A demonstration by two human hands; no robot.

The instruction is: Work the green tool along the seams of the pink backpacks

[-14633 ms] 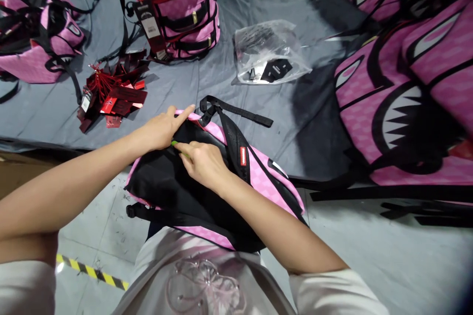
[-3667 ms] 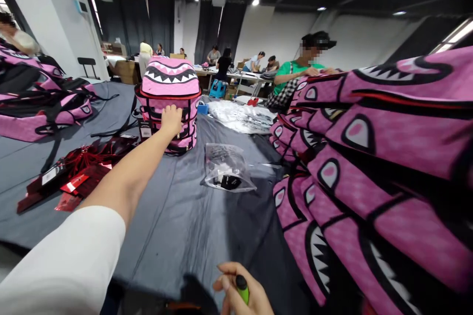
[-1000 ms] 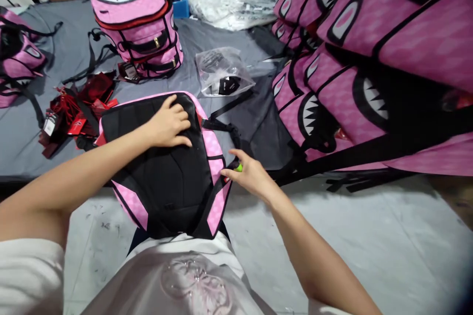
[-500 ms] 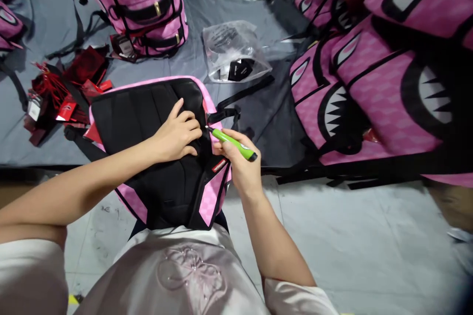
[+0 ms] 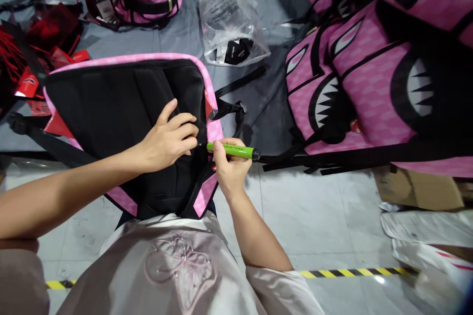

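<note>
A pink and black backpack (image 5: 103,103) lies back panel up, between my body and the table edge. My left hand (image 5: 168,140) rests on its black panel; thumb and forefinger are drawn together near the right seam, and whatever lies between them is hidden. The other fingers are bent and spread over the fabric. My right hand (image 5: 232,165) grips a green pen-shaped tool (image 5: 236,151) with a black end. Its thin metal tip points left and reaches close to my left fingertips. A black shoulder strap with a buckle (image 5: 231,109) sticks out at the backpack's right side.
A clear plastic bag (image 5: 234,29) with black tags lies behind the backpack. Another pink backpack (image 5: 148,0) stands at the back left, near red hang tags (image 5: 51,34). Stacked pink backpacks (image 5: 369,74) fill the right. A cardboard box (image 5: 417,189) sits on the floor.
From standing on the table with my left hand reaching toward one, the view has come down to the lap backpack. Within the last second the green tool has swung leftward to my left fingertips.
</note>
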